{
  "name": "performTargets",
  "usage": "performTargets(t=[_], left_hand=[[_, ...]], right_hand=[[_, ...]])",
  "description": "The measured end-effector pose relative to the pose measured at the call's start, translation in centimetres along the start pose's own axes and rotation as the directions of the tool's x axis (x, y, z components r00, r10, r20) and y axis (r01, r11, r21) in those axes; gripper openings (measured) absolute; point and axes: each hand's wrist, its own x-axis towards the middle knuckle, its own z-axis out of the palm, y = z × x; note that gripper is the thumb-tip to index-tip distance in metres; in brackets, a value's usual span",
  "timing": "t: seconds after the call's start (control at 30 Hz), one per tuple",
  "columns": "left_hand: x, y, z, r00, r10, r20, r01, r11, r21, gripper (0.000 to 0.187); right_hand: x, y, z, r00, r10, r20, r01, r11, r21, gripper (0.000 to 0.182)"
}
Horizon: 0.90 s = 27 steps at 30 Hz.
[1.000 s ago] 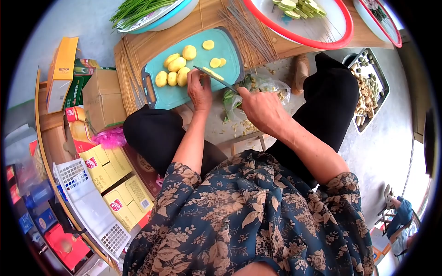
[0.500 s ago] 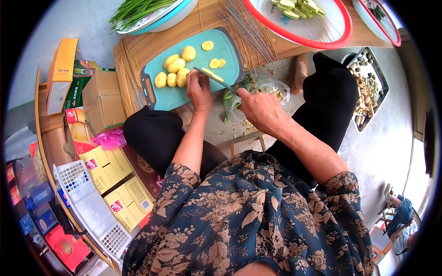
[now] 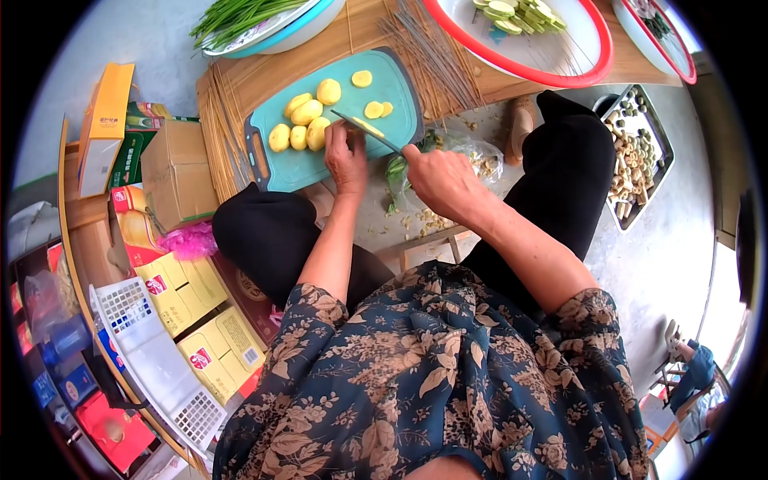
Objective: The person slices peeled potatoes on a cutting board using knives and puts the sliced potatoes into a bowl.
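Observation:
My right hand (image 3: 445, 181) is closed around the handle of a knife (image 3: 372, 134), its blade slanting across the teal cutting board (image 3: 288, 170). Close beside the blade, my left hand (image 3: 346, 162) is curled on the board, its fingers gripping a peeled potato that they mostly hide. A yellow slice (image 3: 366, 126) lies along the blade's far side. Several whole peeled potatoes (image 3: 306, 113) are grouped left of the blade. Near the board's right side rest a few round potato slices (image 3: 374, 110).
Thin skewers (image 3: 432, 52) lie on the wooden table (image 3: 360, 32). A red-rimmed basin (image 3: 594, 74) holds sliced green vegetable; greens (image 3: 240, 20) fill another at upper left. A plastic bag (image 3: 460, 152) and scraps are below the table. A metal tray (image 3: 670, 152) sits right, boxes (image 3: 178, 172) left.
The knife and my right hand have shifted slightly left, and the blade tip sits a little farther up the board. My left hand stays nearly in place.

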Motion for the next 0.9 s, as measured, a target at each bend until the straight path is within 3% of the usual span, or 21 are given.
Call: performTargets(t=[0.43,0.6,0.73,0.8,0.9], left_hand=[[0.0,-0.3,0.0,0.998,0.059,-0.004,-0.059,0.997,0.058,0.018],[0.0,0.2,-0.1,0.999,0.026,-0.021,-0.027,0.999,-0.024,0.017],[-0.2,-0.1,0.1,0.997,0.062,-0.041,-0.061,0.997,0.047,0.016],[-0.3,0.1,0.1,0.999,-0.010,-0.043,0.011,1.000,0.019,0.016],[-0.2,0.2,0.0,0.999,0.013,-0.047,-0.013,1.000,0.004,0.017]], right_hand=[[2.6,-0.2,1.4,0.998,0.060,0.028,-0.059,0.998,-0.020,0.015],[0.8,0.7,0.5,0.998,0.065,0.021,-0.064,0.997,-0.031,0.021],[-0.5,0.1,-0.7,0.999,0.038,0.000,-0.038,0.999,-0.001,0.015],[-1.1,-0.2,-0.9,1.000,0.013,-0.010,-0.013,1.000,0.014,0.013],[-1.6,-0.5,-1.2,0.999,0.007,-0.031,-0.006,1.000,0.023,0.010]])
